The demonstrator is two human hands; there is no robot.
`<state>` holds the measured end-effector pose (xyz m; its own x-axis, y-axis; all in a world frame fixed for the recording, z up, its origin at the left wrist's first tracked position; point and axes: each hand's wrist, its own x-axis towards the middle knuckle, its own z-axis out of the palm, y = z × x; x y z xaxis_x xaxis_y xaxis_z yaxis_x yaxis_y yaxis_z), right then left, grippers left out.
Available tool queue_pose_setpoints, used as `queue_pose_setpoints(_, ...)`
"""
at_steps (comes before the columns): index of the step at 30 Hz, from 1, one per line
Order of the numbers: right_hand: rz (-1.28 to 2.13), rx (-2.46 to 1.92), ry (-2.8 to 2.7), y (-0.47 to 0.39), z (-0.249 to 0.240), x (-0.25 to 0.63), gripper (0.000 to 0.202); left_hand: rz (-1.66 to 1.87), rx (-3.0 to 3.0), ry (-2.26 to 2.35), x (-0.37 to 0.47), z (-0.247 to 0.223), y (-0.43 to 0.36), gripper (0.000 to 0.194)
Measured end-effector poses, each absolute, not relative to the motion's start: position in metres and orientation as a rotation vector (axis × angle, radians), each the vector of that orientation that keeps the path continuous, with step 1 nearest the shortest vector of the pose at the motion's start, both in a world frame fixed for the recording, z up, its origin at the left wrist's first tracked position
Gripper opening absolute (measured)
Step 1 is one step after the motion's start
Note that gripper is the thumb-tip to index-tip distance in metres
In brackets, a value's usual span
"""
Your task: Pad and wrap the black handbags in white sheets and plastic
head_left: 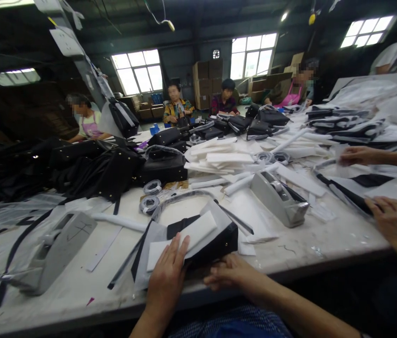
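A black handbag lies at the table edge before me, with thin white wrapping under it and its plastic-covered handle pointing away. My left hand rests flat, fingers stretched, over folded white foam sheets on the bag. At the bag's near lower edge is my right hand, its fingers curled together; whatever they hold is hidden. A grey tape dispenser stands beyond the bag to the right, and another grey tape dispenser is at left.
A co-worker's hands work on another wrapped black bag at right. Black bags are heaped at left. White foam sheets and plastic-wrapped coils lie beyond my bag. Several people sit across the table.
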<state>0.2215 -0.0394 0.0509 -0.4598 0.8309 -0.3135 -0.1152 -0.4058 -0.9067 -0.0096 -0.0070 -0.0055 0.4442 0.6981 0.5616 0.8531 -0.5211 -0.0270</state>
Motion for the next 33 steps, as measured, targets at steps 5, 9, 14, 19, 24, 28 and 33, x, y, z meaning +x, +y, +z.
queue_pose_setpoints(5, 1.646, -1.352, -2.111, -0.004, 0.087, 0.299, 0.037, -0.690, -2.342, -1.308, -0.002, -0.015, -0.007, 0.069)
queue_pose_setpoints(9, 0.105, -1.795, -2.262, 0.077, 0.097, 0.352, 0.031, -0.675, -2.353, -1.336, 0.000, -0.016, -0.006, 0.072)
queue_pose_setpoints(14, -0.267, -1.896, -2.306, 0.172, 0.079, 0.374, 0.026, -0.696, -2.333, -1.317, -0.002, -0.017, -0.005, 0.070)
queue_pose_setpoints(19, -0.445, -1.774, -2.395, 0.199, 0.076, 0.376, 0.014, -0.645, -2.320, -1.301, -0.003, -0.015, -0.004, 0.074)
queue_pose_setpoints(24, -0.614, -1.420, -2.283, 0.159, 0.118, 0.370, 0.027, -0.602, -2.348, -1.328, -0.003, -0.011, -0.006, 0.070)
queue_pose_setpoints(28, -0.532, -0.927, -1.943, 0.073, 0.159, 0.333, 0.037, -0.502, -2.464, -1.365, -0.004, 0.005, -0.002, 0.060)
queue_pose_setpoints(33, -0.205, -0.671, -2.323, -0.026, 0.137, 0.262, 0.034, -0.230, -2.749, -1.435, -0.006, 0.042, 0.011, 0.053)
